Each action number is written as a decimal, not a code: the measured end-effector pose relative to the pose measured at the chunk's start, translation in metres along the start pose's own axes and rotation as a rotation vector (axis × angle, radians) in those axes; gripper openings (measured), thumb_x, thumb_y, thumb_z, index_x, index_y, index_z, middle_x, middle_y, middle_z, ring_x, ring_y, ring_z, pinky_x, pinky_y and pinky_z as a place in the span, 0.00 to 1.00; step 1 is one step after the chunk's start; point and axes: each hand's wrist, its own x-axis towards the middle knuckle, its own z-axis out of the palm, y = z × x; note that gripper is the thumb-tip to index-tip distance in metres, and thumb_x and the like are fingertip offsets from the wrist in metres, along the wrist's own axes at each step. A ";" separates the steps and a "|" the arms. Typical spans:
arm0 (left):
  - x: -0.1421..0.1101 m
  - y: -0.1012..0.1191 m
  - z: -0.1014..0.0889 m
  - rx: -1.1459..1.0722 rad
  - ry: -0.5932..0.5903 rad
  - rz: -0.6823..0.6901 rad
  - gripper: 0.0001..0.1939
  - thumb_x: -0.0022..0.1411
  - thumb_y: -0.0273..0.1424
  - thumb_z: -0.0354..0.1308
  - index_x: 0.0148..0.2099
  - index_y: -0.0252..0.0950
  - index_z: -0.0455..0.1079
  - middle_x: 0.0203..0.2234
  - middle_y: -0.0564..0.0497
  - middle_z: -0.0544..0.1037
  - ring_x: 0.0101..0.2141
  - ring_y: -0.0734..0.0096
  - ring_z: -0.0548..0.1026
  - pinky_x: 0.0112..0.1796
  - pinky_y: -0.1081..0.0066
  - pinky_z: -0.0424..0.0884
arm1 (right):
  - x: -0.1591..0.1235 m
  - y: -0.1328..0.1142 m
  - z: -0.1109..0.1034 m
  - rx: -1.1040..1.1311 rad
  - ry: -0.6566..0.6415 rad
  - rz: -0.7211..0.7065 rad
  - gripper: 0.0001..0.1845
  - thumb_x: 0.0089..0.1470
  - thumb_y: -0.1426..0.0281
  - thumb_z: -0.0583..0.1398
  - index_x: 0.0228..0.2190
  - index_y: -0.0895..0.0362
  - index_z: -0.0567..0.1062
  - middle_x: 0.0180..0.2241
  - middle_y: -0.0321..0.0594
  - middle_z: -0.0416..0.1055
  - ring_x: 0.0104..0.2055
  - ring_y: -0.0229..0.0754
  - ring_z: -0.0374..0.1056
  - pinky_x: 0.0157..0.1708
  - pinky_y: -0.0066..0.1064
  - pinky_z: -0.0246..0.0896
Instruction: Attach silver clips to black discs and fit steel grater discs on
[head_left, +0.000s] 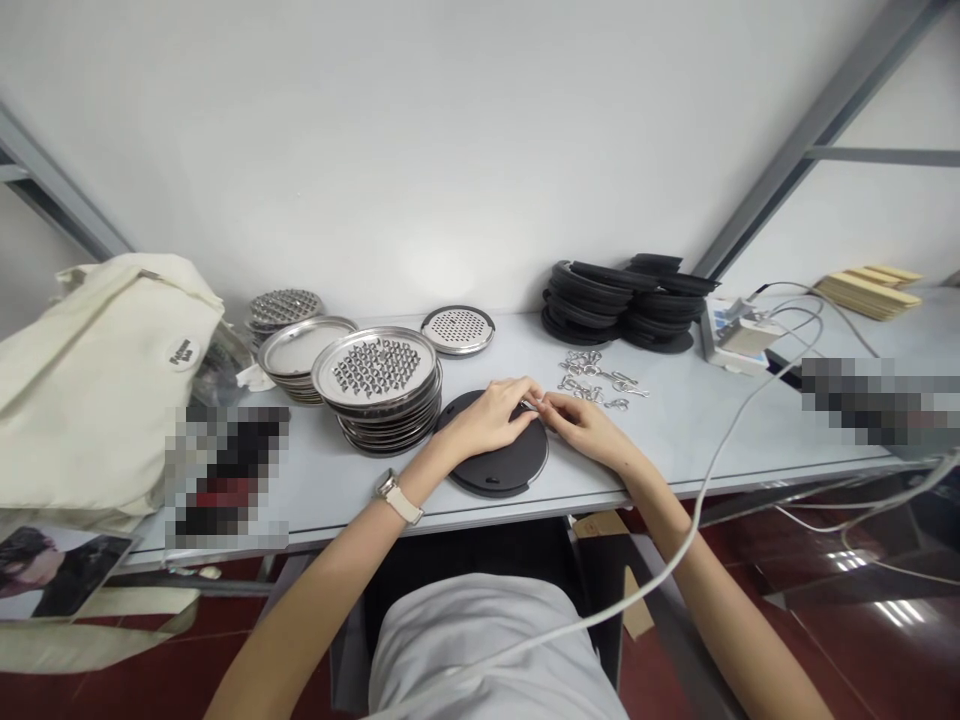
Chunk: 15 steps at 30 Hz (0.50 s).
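A flat black round disc (pixel 499 455) lies on the table near its front edge, with small slots in its face. My left hand (pixel 491 415) rests over the disc, its thumb and fingers bent together at the disc's far right rim. From the right, my right hand (pixel 589 428) meets it there, thumb and fingertips pinched. A small shiny metal piece shows between the two sets of fingertips; its shape is mostly hidden. Several loose wire clips (pixel 589 388) lie just beyond my right hand. Left of the disc stands a stack of round metal grater plates (pixel 375 375).
Further back are more metal plates (pixel 307 345), a perforated round plate (pixel 457 330) and stacks of black round parts (pixel 615 300). A power strip (pixel 731 340) stands at right. A white cable (pixel 701 490) hangs across my right forearm. A cream bag (pixel 97 380) fills the left.
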 end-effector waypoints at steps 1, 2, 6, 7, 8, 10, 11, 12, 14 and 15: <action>0.000 0.000 0.000 0.000 -0.001 -0.001 0.10 0.60 0.21 0.53 0.44 0.35 0.63 0.40 0.47 0.75 0.43 0.66 0.74 0.48 0.65 0.68 | 0.000 0.001 0.000 0.001 0.005 -0.001 0.21 0.63 0.56 0.49 0.24 0.56 0.62 0.21 0.31 0.54 0.25 0.36 0.51 0.26 0.29 0.47; 0.000 0.000 0.000 0.000 -0.003 -0.001 0.10 0.61 0.21 0.53 0.44 0.35 0.63 0.40 0.47 0.75 0.43 0.66 0.74 0.48 0.65 0.68 | 0.000 0.001 0.000 0.003 0.012 -0.005 0.21 0.63 0.56 0.49 0.24 0.56 0.62 0.21 0.31 0.54 0.25 0.36 0.51 0.26 0.29 0.48; 0.000 0.001 -0.001 0.004 -0.006 -0.008 0.09 0.61 0.21 0.53 0.44 0.36 0.63 0.40 0.47 0.74 0.43 0.65 0.74 0.47 0.64 0.69 | 0.001 0.005 0.001 0.018 0.038 -0.023 0.21 0.62 0.56 0.50 0.24 0.56 0.62 0.21 0.31 0.54 0.25 0.36 0.51 0.26 0.28 0.49; 0.000 0.001 -0.001 0.004 -0.007 -0.009 0.09 0.61 0.21 0.53 0.44 0.36 0.63 0.40 0.47 0.74 0.43 0.65 0.74 0.47 0.64 0.69 | 0.001 0.006 0.001 0.022 0.041 -0.024 0.21 0.62 0.56 0.50 0.23 0.56 0.62 0.21 0.31 0.54 0.25 0.36 0.51 0.26 0.28 0.49; 0.000 0.001 -0.001 0.003 -0.007 -0.011 0.09 0.61 0.21 0.53 0.44 0.36 0.63 0.40 0.47 0.74 0.43 0.65 0.74 0.47 0.64 0.69 | 0.001 0.007 0.001 0.025 0.042 -0.025 0.21 0.62 0.56 0.51 0.23 0.56 0.62 0.21 0.31 0.54 0.25 0.35 0.51 0.26 0.28 0.49; 0.000 0.001 -0.001 0.004 -0.011 -0.015 0.09 0.61 0.21 0.53 0.44 0.36 0.63 0.40 0.48 0.74 0.43 0.66 0.74 0.47 0.65 0.69 | 0.001 0.008 0.000 0.028 0.040 -0.024 0.21 0.62 0.55 0.51 0.23 0.56 0.62 0.21 0.32 0.54 0.25 0.35 0.51 0.25 0.28 0.49; -0.001 0.002 -0.001 0.003 -0.011 -0.018 0.09 0.61 0.22 0.53 0.44 0.36 0.63 0.40 0.48 0.74 0.43 0.66 0.74 0.47 0.65 0.69 | 0.001 0.007 0.000 0.031 0.036 -0.023 0.21 0.62 0.55 0.51 0.24 0.56 0.62 0.21 0.32 0.55 0.25 0.35 0.51 0.25 0.28 0.49; -0.001 0.002 -0.001 0.003 -0.010 -0.020 0.09 0.61 0.22 0.53 0.44 0.36 0.63 0.40 0.48 0.75 0.44 0.66 0.74 0.47 0.65 0.68 | 0.001 0.007 0.000 0.034 0.031 -0.021 0.21 0.62 0.55 0.51 0.24 0.56 0.63 0.22 0.32 0.55 0.25 0.35 0.52 0.25 0.28 0.49; -0.001 0.002 -0.001 0.002 -0.008 -0.021 0.09 0.62 0.22 0.53 0.44 0.36 0.63 0.40 0.48 0.75 0.44 0.66 0.74 0.47 0.66 0.68 | 0.001 0.007 -0.001 0.038 0.025 -0.013 0.21 0.62 0.55 0.51 0.24 0.56 0.63 0.22 0.32 0.56 0.25 0.36 0.52 0.26 0.28 0.50; -0.001 0.002 -0.001 0.004 -0.006 -0.020 0.09 0.62 0.22 0.53 0.45 0.36 0.63 0.40 0.48 0.75 0.44 0.66 0.74 0.47 0.66 0.68 | 0.002 0.006 -0.002 0.040 0.023 -0.009 0.20 0.62 0.55 0.51 0.24 0.56 0.63 0.22 0.32 0.56 0.25 0.36 0.52 0.26 0.28 0.50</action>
